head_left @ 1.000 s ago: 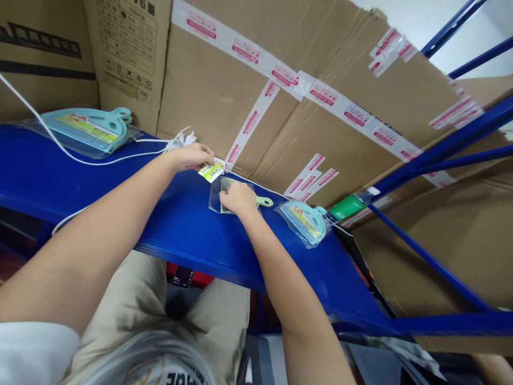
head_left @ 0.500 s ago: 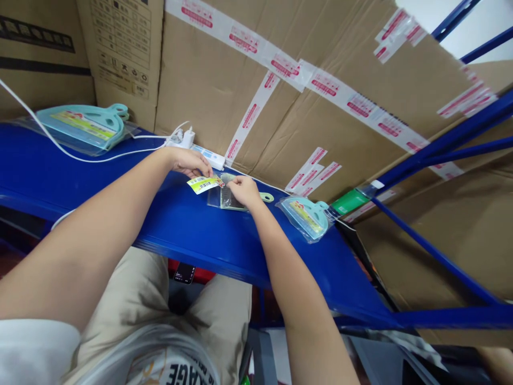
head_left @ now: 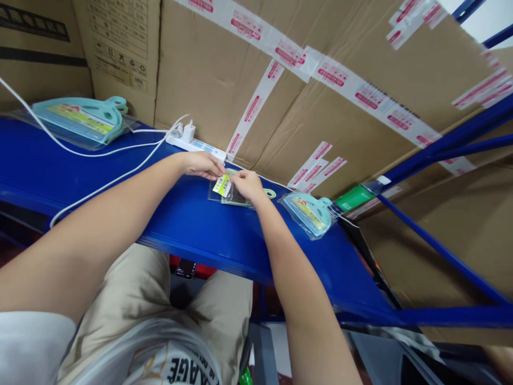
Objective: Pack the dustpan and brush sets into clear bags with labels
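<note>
My left hand (head_left: 205, 164) pinches the top edge of a yellow-green and white label card (head_left: 223, 185). Close on its right, my right hand (head_left: 247, 184) has its fingertips pressed together at the card's upper right; what they grip is hidden. Under both hands a flat dark item with a pale green rim (head_left: 237, 202) lies on the blue shelf (head_left: 192, 224). Clear plastic shows around its left end, and its looped green handle (head_left: 269, 193) sticks out to the right, past my right hand.
Light-blue dustpan sets in clear bags lie at left (head_left: 80, 120) and right (head_left: 308, 213). Behind my left hand sits a white power strip (head_left: 204, 149) with a cable (head_left: 116, 176) trailing left. A green-labelled bottle (head_left: 356, 198) leans by the frame; large cardboard boxes (head_left: 200, 80) stand behind.
My left hand has moved right, close to my right hand. The label card has swung from pointing left to hanging over the dark item. The view has shifted slightly.
</note>
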Demonstrator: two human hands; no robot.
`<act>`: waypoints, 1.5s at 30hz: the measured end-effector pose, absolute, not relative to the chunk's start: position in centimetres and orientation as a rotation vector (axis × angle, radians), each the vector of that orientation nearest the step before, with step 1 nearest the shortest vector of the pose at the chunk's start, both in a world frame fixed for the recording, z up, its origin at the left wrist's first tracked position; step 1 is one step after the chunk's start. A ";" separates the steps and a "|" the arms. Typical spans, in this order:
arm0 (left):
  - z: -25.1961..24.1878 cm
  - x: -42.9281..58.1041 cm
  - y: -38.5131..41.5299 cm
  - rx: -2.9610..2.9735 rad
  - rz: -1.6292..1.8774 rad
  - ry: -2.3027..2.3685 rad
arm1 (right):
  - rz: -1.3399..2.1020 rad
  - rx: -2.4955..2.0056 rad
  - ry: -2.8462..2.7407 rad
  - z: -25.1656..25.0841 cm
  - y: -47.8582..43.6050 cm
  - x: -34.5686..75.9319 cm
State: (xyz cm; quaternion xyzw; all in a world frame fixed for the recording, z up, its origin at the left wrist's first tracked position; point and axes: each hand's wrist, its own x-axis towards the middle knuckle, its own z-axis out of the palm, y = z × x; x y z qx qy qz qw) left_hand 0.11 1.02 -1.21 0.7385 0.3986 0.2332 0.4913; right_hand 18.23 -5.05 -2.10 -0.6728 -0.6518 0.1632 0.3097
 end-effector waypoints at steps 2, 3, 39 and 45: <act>-1.6 0.7 1.0 1.718 0.614 0.970 | 0.445 -1.776 -1.721 -2.1 -5.1 18.2; -1.8 0.9 1.0 1.697 0.637 0.968 | 0.453 -1.772 -1.720 -2.1 -5.1 18.3; -3.4 3.9 0.4 1.656 0.779 0.957 | 0.002 -2.158 -1.512 -0.3 -7.6 28.1; -2.0 4.3 -1.3 1.647 0.792 1.107 | 0.213 -2.158 -1.645 -1.4 -6.8 27.3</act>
